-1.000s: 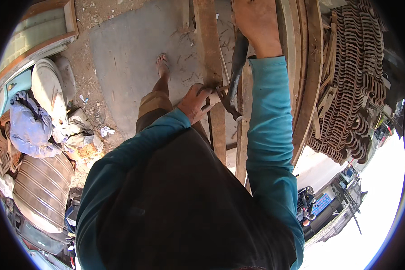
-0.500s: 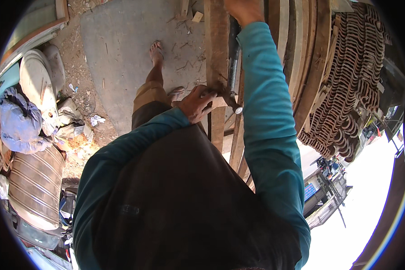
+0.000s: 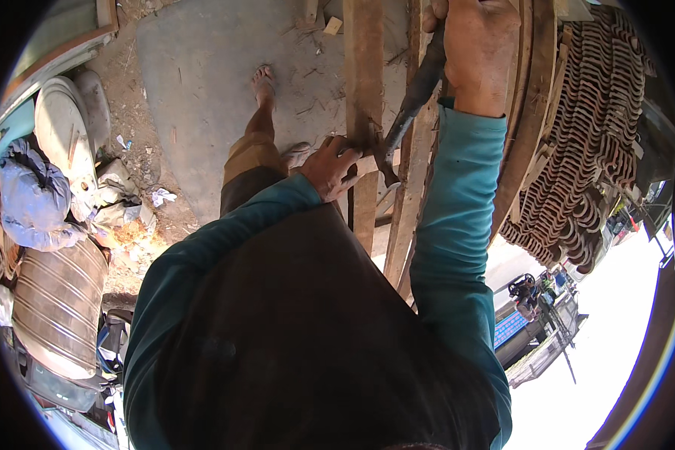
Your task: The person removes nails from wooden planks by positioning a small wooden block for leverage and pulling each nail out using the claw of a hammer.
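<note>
My right hand (image 3: 481, 56) is closed round the dark handle of a hammer (image 3: 416, 94). The hammer slants down toward me, and its head is beside a long wooden plank (image 3: 364, 67), next to a short wooden crosspiece (image 3: 367, 165). My left hand (image 3: 330, 169) has bent fingers closed at the left end of that crosspiece, close to the hammer's head. Its grip is partly hidden by the fingers. Whether the hammer's head touches the wood, I cannot tell.
More long timbers (image 3: 529, 112) run alongside under my right arm. Curved clay roof tiles (image 3: 577, 142) are stacked at the right. On the left lie a ribbed brown drum (image 3: 61, 307) and a bluish-grey plastic bundle (image 3: 34, 195). A grey sheet (image 3: 195, 97) covers the ground ahead.
My right hand has come nearer and to the right, tilting the hammer's handle rightward. The hammer's head has turned and shifted slightly left. My left hand stays almost in place.
</note>
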Tool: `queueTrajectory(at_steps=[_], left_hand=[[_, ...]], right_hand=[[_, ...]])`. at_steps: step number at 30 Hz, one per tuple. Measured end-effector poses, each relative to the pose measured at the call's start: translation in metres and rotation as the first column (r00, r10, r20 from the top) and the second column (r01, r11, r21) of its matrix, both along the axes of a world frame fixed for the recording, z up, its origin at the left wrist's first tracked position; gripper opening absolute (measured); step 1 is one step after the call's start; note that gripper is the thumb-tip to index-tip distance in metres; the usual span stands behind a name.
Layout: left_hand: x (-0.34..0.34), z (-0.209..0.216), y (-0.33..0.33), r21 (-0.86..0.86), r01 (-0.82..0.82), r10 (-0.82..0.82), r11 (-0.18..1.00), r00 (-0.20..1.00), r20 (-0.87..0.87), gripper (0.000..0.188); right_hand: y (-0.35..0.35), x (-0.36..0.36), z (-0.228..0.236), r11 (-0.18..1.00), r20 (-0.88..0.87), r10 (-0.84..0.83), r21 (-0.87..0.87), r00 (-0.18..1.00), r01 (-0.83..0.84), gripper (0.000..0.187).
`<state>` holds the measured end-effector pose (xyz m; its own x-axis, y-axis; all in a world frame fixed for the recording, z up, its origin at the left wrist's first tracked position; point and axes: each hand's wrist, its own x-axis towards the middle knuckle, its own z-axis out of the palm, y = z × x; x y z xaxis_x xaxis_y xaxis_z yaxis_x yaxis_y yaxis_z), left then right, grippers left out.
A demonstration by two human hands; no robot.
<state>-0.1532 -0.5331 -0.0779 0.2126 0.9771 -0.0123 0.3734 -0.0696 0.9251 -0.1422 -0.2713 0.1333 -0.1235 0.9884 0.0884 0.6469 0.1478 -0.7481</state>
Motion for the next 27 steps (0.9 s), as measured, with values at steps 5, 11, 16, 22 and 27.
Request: queueTrajectory(at_steps=[5,11,16,22,27], left_hand=[[-0.032,0.021,0.05,-0.244,-0.26,0.33,0.934,0.889,0.319,0.077],[0.001,0.008,0.171,-0.543,-0.541,0.632,0.642,0.775,-0.025,0.104],[0.028,-0.032,0.182,-0.417,-0.55,0.68,0.724,0.671,0.297,0.1],[0.045,-0.041,0.175,-0.412,-0.673,0.76,0.615,0.645,0.08,0.095],[0.049,-0.069,0.176,-0.443,-0.676,0.793,0.589,0.59,0.153,0.096]], right_hand=[[0.027,0.025,0.007,0.751,-0.658,-0.088,-0.537,0.748,-0.384,0.02],[0.001,0.02,-0.003,0.901,-0.556,-0.056,-0.386,0.829,-0.198,0.025],[-0.021,0.028,0.014,0.936,-0.485,-0.037,-0.323,0.874,-0.14,0.028],[-0.058,0.046,0.031,0.993,-0.298,0.06,-0.077,0.953,-0.087,0.03],[-0.077,0.052,0.024,0.988,-0.387,0.118,-0.047,0.915,-0.148,0.032]])
